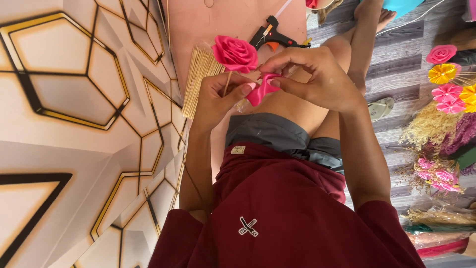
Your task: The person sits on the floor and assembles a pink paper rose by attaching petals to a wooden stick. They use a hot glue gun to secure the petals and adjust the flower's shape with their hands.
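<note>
My left hand (218, 97) grips a thin wooden stick topped by a pink ribbon rose (235, 53). A loose strip of pink ribbon (261, 89) hangs just below the rose, between both hands. The left thumb presses on its lower end, and the fingers of my right hand (312, 74) pinch its upper end. Both hands are raised over my lap, above the grey shorts and bare knee.
A black glue gun (273, 35) lies on a pink board (233, 17) beyond the hands. A bundle of wooden sticks (200, 82) sits to the left, by a hexagon-patterned wall panel (74, 99). At right are finished ribbon flowers (446, 82), dried grasses (431, 124) and a sandal (381, 108).
</note>
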